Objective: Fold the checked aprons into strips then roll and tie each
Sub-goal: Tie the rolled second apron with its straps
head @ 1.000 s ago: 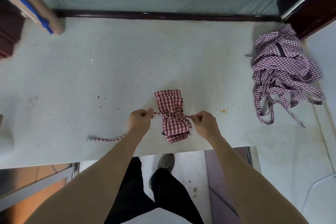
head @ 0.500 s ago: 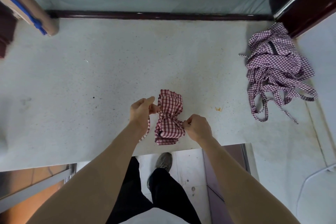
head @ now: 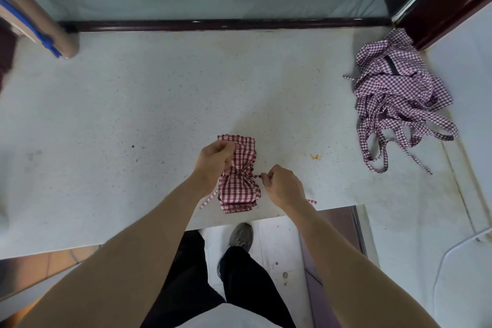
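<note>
A rolled red-checked apron (head: pixel 241 189) lies near the front edge of the pale counter (head: pixel 133 120), pinched at its waist by its own tie string. My left hand (head: pixel 214 161) rests against the roll's left side, fingers closed on the string, whose loose end (head: pixel 209 200) trails down past my wrist. My right hand (head: pixel 282 185) pinches the other string end just right of the roll; a short tail (head: pixel 311 202) pokes out behind it. A heap of purple-checked aprons (head: pixel 396 93) with tangled ties lies at the far right.
A cardboard tube with blue tape (head: pixel 40 26) leans in at the far left. A dark wooden rail (head: pixel 213 24) runs along the counter's back. An orange stain (head: pixel 315 156) marks the counter right of the roll. Below the front edge are my legs and shoe (head: pixel 241 237).
My left hand has moved up from the string's pull line onto the roll's upper left side. The left string end, once stretched out leftward, now hangs short by my wrist.
</note>
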Tool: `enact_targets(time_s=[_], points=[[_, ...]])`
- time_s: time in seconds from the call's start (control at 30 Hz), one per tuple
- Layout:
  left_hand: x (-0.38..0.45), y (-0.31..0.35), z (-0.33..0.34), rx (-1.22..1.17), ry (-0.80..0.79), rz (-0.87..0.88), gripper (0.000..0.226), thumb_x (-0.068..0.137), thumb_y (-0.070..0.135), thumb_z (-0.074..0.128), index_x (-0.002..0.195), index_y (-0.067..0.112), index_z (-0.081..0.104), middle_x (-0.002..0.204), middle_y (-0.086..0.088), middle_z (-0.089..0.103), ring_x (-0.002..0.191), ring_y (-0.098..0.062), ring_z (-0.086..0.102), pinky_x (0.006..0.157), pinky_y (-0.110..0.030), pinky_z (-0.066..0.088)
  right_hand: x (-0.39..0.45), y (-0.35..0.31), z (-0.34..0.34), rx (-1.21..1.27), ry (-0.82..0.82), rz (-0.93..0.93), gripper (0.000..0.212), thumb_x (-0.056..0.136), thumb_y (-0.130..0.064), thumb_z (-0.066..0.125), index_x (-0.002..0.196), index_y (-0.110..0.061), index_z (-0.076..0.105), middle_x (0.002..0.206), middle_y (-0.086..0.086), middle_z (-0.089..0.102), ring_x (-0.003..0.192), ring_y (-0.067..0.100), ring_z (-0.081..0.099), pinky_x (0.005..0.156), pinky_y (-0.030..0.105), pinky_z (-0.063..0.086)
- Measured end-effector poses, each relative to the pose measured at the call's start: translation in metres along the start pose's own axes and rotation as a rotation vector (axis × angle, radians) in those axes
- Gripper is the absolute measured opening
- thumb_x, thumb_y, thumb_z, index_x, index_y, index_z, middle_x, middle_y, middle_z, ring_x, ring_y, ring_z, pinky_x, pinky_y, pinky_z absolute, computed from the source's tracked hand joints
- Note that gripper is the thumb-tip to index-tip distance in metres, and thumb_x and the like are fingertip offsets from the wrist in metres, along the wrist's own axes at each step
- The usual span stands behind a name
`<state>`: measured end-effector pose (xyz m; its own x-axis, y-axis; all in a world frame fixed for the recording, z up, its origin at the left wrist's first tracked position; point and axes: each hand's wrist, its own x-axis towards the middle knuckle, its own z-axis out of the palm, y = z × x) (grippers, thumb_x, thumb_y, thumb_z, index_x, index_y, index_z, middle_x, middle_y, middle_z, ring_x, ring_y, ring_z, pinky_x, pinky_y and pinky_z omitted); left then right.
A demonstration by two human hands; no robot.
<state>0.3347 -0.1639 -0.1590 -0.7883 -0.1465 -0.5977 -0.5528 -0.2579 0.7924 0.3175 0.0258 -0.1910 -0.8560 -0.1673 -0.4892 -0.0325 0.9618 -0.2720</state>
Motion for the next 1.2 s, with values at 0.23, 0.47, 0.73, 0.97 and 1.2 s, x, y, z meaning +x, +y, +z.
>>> enact_targets(time_s=[0.23,0.47,0.73,0.97,1.2], points=[[0.005,-0.006,0.006,0.512,-0.2,-0.037,0.019,0.099,0.003,0.046,0.105,0.009,0.064,0.065,-0.004,0.055,0.052,-0.013,0.046,0.052,-0.023,0.041,-0.001,0.003,-0.015,-0.013,0.018,-0.049,0.036,0.1,-0.048,0.047,0.101,-0.013,0.055,0.08,-0.004,0.058,0.072,0.017,0.06,0.065,0.028,0.045],[0.003,-0.009,0.02,0.879,-0.423,-0.018,0.036,0.098,0.008,0.042,0.121,0.027,0.064,0.077,0.001,0.059,0.06,-0.012,0.048,0.059,-0.026,0.042,0.007,-0.012,-0.053,0.266,-0.182,-0.384,0.015,0.098,-0.027,0.06,0.093,-0.013,0.058,0.072,-0.009,0.054,0.059,0.004,0.048,0.056,0.015,0.039],[0.003,-0.013,0.016,0.77,-0.395,-0.154,0.04,0.101,0.035,0.045,0.08,0.012,0.071,0.055,0.002,0.044,0.052,-0.013,0.034,0.061,-0.03,0.033,0.014,-0.003,-0.036,0.523,-0.207,-0.257,0.009,0.088,-0.022,0.068,0.084,-0.018,0.06,0.074,-0.001,0.059,0.065,0.008,0.051,0.062,0.021,0.042],[0.006,-0.013,0.02,0.869,-0.448,-0.145,0.029,0.101,0.004,0.038,0.109,0.002,0.065,0.092,-0.013,0.061,0.074,-0.02,0.05,0.066,-0.024,0.036,0.001,0.007,-0.023,0.604,-0.219,-0.265,0.014,0.073,-0.024,0.085,0.081,-0.024,0.075,0.098,-0.003,0.055,0.071,0.001,0.045,0.067,0.015,0.04],[0.011,-0.017,0.018,0.884,-0.453,-0.095,0.032,0.103,0.017,0.037,0.106,0.007,0.067,0.085,-0.006,0.058,0.067,-0.012,0.046,0.066,-0.025,0.039,-0.001,0.002,-0.015,0.552,-0.158,-0.283,0.018,0.073,-0.03,0.086,0.077,-0.018,0.074,0.095,-0.012,0.055,0.075,-0.012,0.049,0.071,0.012,0.038]])
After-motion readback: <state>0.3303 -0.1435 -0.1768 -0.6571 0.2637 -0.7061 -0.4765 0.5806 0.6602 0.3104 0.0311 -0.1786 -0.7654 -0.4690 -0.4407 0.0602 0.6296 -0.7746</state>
